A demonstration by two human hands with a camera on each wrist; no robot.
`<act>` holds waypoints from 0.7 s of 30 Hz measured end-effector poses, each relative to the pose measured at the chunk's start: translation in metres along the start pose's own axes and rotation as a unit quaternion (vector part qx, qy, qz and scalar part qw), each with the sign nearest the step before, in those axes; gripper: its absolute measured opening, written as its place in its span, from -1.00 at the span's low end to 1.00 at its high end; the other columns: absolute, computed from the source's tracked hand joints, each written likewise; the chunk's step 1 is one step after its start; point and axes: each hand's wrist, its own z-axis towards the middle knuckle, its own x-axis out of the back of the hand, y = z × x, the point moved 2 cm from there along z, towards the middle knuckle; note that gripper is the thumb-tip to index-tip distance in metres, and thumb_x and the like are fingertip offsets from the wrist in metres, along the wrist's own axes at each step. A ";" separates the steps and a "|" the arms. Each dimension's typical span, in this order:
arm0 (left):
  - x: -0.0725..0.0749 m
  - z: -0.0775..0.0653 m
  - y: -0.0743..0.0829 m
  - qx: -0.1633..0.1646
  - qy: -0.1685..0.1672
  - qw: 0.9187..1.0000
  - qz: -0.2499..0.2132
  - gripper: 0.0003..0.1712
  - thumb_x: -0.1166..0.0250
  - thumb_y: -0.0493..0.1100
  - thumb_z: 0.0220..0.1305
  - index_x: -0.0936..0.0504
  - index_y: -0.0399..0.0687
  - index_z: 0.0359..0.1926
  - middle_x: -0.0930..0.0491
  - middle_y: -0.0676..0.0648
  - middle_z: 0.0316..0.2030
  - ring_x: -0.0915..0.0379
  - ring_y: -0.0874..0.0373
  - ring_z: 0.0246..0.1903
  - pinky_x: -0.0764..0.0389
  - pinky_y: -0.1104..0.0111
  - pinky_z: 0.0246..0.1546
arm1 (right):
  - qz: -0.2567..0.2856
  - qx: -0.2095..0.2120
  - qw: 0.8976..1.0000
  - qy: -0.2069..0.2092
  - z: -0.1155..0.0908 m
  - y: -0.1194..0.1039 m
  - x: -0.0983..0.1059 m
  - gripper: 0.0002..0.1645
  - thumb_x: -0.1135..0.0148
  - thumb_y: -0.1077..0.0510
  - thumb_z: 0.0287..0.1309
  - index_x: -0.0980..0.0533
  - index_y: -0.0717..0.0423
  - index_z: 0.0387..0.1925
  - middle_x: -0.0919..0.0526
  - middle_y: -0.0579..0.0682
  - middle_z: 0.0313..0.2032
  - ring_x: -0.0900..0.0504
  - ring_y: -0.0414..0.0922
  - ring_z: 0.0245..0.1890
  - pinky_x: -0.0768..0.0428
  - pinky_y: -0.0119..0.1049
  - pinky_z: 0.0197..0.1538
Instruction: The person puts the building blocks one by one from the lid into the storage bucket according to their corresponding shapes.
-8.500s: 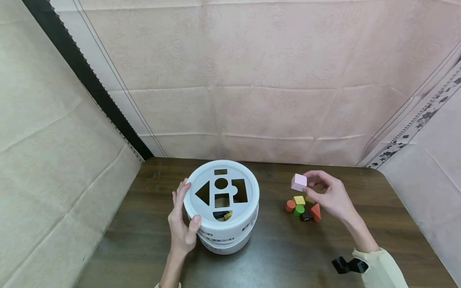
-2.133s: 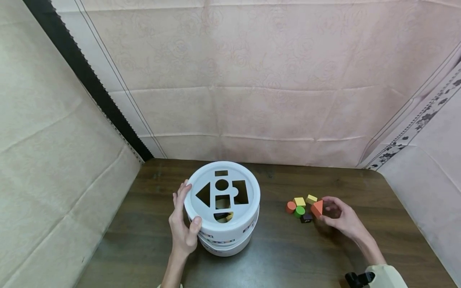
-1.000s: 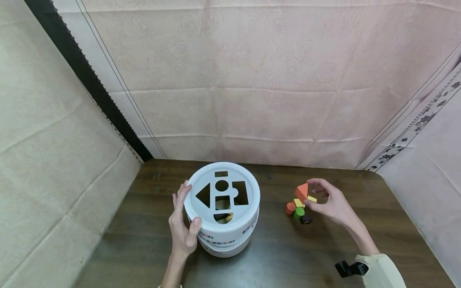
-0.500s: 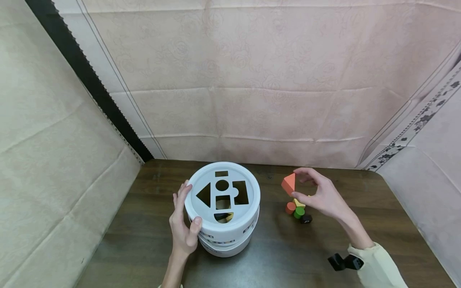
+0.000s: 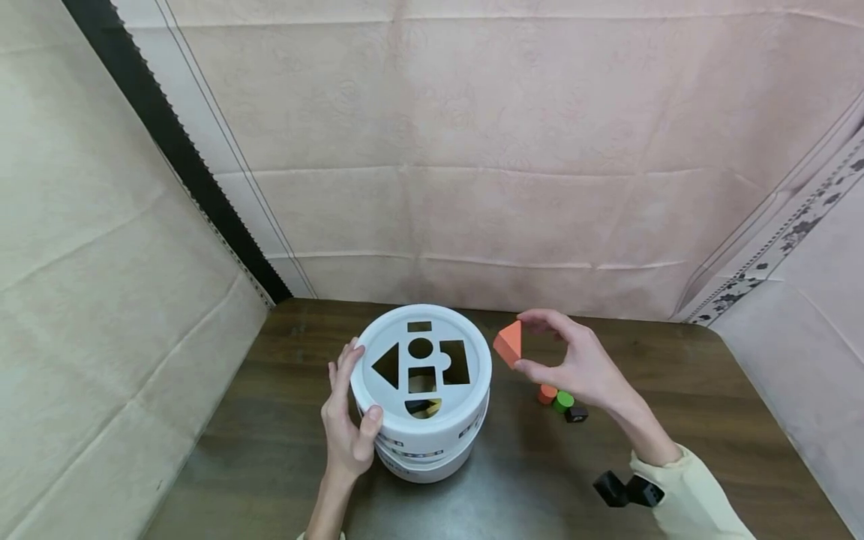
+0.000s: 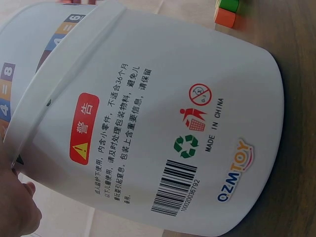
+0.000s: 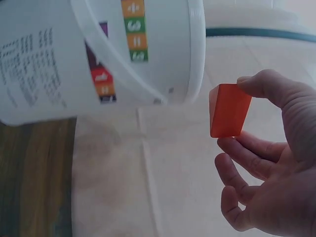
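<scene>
we find the bright orange triangular block (image 5: 509, 343), wood or plastic, held in the air just beside the lid's right-hand edge and apart from it. the right hand (image 5: 574, 360) pinches it between thumb and forefinger; in the right wrist view the other fingers are bent and bear no load. we judge the block light, stiff and hard to damage, its smooth faces perhaps slightly slippery. the hold sits close to the corners, so we rate some risk of pivoting; a pinch across the middle of two opposed faces should be steadier.

the left hand (image 5: 347, 420) holds the white, plastic-looking cylindrical bucket (image 5: 439, 444), thumb and fingers set wide and bent round its upper side. we judge the bucket stiff and best steadied there, clear of the openings. its flat white lid (image 5: 385, 401) has cut-outs of several shapes, and something yellow shows through the semicircular one.

on the brown wood-grain counter (image 5: 270, 450), below the right hand, we note an orange-red cylinder (image 5: 547, 394), a green cylinder (image 5: 563, 403) and a small black block (image 5: 577, 414), grouped closely. the right hand may hide more. the lid's raised rim stands between the held block and the openings.
</scene>
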 end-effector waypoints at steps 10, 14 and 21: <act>0.001 0.000 0.001 0.005 -0.002 1.000 0.006 -0.19 -0.15 0.18 0.24 -0.44 -0.34 0.31 -0.44 -0.29 0.29 -0.22 -0.25 0.36 0.15 -0.43 0.23 | 0.021 0.050 0.998 -0.026 0.018 -0.029 -0.027 -0.29 -0.60 0.15 -0.10 -0.53 0.05 0.16 -0.61 -0.14 0.04 -0.53 -0.12 0.06 -0.47 0.00 0.13; 0.001 0.000 0.000 0.009 -0.002 1.000 0.007 -0.20 -0.15 0.17 0.23 -0.45 -0.33 0.31 -0.44 -0.28 0.29 -0.22 -0.25 0.36 0.15 -0.41 0.24 | 0.017 0.077 0.996 -0.030 0.027 -0.039 -0.039 -0.31 -0.60 0.16 -0.12 -0.56 0.08 0.12 -0.63 -0.12 0.03 -0.51 -0.05 0.06 -0.45 0.02 0.11; 0.001 0.000 0.001 0.016 -0.009 1.000 0.005 -0.21 -0.15 0.17 0.25 -0.44 -0.31 0.32 -0.43 -0.27 0.30 -0.20 -0.24 0.37 0.18 -0.42 0.24 | 0.012 0.094 0.995 -0.043 0.038 -0.053 -0.057 -0.34 -0.61 0.12 -0.12 -0.59 0.09 0.09 -0.65 -0.13 0.01 -0.46 -0.05 0.06 -0.32 0.04 0.06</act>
